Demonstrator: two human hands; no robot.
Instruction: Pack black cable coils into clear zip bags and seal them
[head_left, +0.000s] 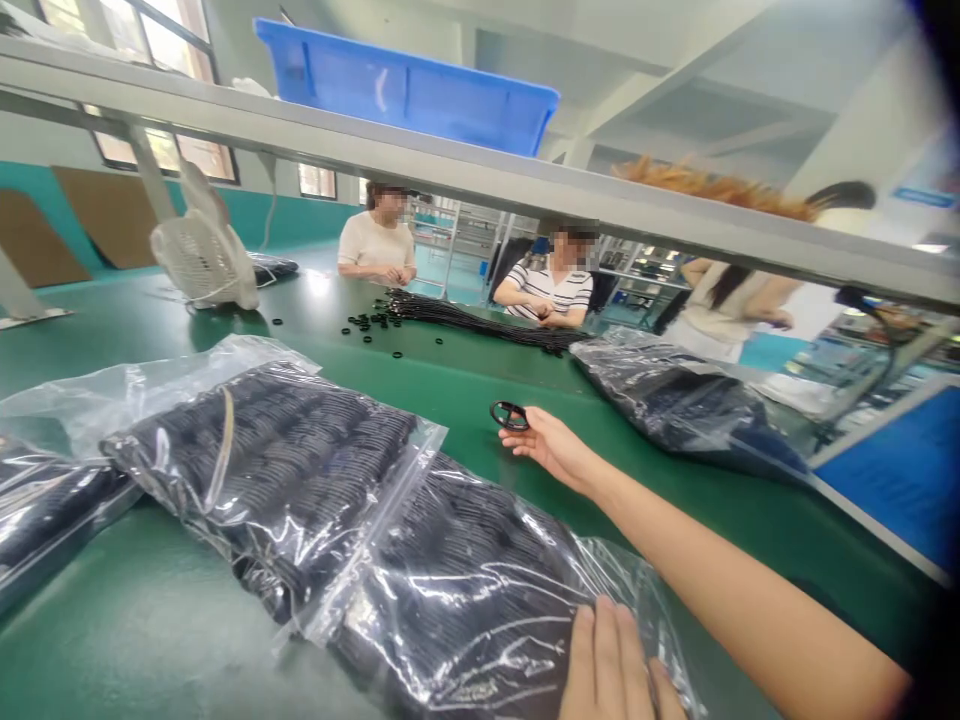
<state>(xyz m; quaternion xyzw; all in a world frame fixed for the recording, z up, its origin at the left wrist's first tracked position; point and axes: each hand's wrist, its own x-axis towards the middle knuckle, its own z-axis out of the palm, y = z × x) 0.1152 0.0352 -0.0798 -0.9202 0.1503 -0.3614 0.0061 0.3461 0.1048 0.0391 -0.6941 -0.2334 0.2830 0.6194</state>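
Observation:
My right hand (pixel 551 447) reaches in from the right over the green table. Thumb and fingers pinch a small black round part (pixel 509 416), a ring with a crosspiece inside. My left hand (pixel 616 665) lies flat on a clear plastic bag (pixel 465 590) full of stacked black parts, its fingers stretched out and its wrist out of frame. Against this bag lies a second clear zip bag (pixel 285 470), packed with rows of similar black ridged parts.
Another filled bag (pixel 52 500) lies at the left edge, one more (pixel 675 395) at the right. Black cords (pixel 480 325) and loose black rings (pixel 375 322) lie farther back. A white fan (pixel 202 250) stands left. Overhead runs a shelf with a blue bin (pixel 412 90). Several people are beyond the table.

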